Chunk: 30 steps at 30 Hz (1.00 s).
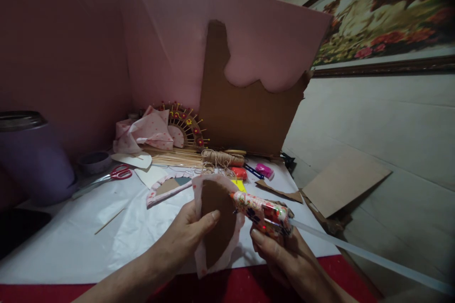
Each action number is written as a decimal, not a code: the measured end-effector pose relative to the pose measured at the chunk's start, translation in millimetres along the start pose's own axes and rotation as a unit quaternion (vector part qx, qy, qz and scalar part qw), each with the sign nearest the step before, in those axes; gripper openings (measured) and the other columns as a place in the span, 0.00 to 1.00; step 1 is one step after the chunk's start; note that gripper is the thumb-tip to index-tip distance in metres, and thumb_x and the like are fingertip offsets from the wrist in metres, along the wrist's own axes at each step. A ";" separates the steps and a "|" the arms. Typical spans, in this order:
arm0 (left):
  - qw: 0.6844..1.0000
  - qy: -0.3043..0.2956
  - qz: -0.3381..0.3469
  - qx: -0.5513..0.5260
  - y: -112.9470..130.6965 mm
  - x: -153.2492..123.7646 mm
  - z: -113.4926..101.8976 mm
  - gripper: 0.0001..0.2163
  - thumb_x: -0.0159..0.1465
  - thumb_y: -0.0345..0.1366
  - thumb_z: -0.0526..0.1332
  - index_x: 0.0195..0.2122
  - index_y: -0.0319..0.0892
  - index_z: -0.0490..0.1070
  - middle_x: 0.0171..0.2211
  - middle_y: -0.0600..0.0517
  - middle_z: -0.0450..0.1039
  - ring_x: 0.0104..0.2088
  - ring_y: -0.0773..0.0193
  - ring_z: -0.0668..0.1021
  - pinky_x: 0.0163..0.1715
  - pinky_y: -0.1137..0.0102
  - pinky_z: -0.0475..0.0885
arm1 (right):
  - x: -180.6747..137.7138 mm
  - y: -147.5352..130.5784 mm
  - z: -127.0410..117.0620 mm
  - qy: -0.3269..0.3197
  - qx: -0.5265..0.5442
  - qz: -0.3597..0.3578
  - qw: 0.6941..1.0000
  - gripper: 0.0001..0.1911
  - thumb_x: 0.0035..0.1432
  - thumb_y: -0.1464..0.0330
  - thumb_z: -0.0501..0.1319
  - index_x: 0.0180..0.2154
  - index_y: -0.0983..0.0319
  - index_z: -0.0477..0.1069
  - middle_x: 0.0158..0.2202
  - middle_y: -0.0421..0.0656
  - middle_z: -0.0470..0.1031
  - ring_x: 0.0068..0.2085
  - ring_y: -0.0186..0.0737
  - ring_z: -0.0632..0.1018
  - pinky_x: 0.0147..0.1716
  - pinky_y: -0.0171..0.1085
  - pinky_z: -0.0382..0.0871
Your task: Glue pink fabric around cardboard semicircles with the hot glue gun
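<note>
My left hand [186, 236] is closed on a brown cardboard piece backed with pink fabric [216, 227], thumb pressed on its brown face, holding it upright above the table edge. My right hand [280, 251] grips a floral-patterned glue gun [263, 213], with its nozzle touching the right edge of the cardboard piece. A long clear glue stick [355, 251] juts out of the gun's back toward the right.
On the white sheet [88, 241] lie red-handled scissors [113, 175], a fabric-edged curved piece [167, 188], a loose skewer [108, 221], bundled sticks [174, 157], twine [222, 157] and pink fabric [145, 133]. A big brown cardboard [245, 113] leans against the pink wall. A purple container [31, 161] stands left.
</note>
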<state>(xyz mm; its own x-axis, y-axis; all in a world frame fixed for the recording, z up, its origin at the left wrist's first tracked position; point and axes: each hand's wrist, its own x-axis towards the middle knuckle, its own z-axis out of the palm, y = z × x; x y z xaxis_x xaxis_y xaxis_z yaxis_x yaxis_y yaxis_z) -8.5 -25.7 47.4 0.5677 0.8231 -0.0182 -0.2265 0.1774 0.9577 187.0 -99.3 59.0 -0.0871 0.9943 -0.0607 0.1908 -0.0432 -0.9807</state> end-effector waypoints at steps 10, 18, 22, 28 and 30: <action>1.000 0.008 0.004 0.008 3.8 0.3 3.0 0.12 0.55 0.41 0.66 0.36 0.41 0.77 0.32 0.49 0.80 0.33 0.58 0.77 0.37 0.67 0.70 | -1.0 -6.6 3.0 0.009 0.000 -0.010 1.000 0.18 0.56 0.53 0.60 0.28 0.62 0.65 0.22 0.36 0.57 0.22 0.30 0.57 0.19 0.31 0.54; 0.999 0.029 -0.008 0.029 1.8 -1.3 3.7 0.12 0.53 0.42 0.66 0.35 0.41 0.77 0.31 0.50 0.79 0.34 0.58 0.76 0.37 0.67 0.69 | -0.9 -19.1 8.7 0.024 0.007 -0.040 0.999 0.18 0.52 0.52 0.62 0.26 0.61 0.68 0.21 0.36 0.58 0.24 0.33 0.60 0.24 0.32 0.60; 0.999 0.008 -0.010 0.032 3.4 -2.5 4.9 0.12 0.55 0.42 0.65 0.36 0.42 0.77 0.32 0.50 0.79 0.35 0.58 0.76 0.37 0.67 0.69 | 1.0 -20.5 5.3 -0.001 -0.002 -0.045 0.999 0.18 0.55 0.53 0.61 0.25 0.62 0.68 0.20 0.36 0.58 0.24 0.33 0.61 0.26 0.33 0.62; 1.000 0.004 -0.018 -0.007 4.1 -3.6 4.4 0.11 0.56 0.40 0.65 0.37 0.40 0.76 0.32 0.49 0.79 0.34 0.58 0.76 0.38 0.65 0.68 | -3.0 -24.0 9.7 0.029 0.036 -0.021 0.999 0.17 0.52 0.53 0.63 0.30 0.61 0.70 0.23 0.37 0.61 0.25 0.34 0.61 0.25 0.33 0.61; 1.000 -0.005 -0.013 -0.013 -0.9 -1.8 4.0 0.11 0.56 0.39 0.64 0.38 0.39 0.75 0.32 0.48 0.79 0.34 0.58 0.76 0.38 0.64 0.68 | -4.3 -23.3 11.1 0.031 0.050 -0.009 0.998 0.17 0.52 0.54 0.63 0.28 0.61 0.69 0.21 0.36 0.59 0.24 0.32 0.60 0.25 0.32 0.61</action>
<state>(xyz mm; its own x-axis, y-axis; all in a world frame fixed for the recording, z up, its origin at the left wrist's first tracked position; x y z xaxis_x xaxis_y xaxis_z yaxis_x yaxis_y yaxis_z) -6.1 -29.5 47.8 0.5811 0.8129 -0.0404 -0.2318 0.2128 0.9492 172.1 -103.6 80.1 -0.0278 0.9990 -0.0351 0.0912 -0.0325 -0.9953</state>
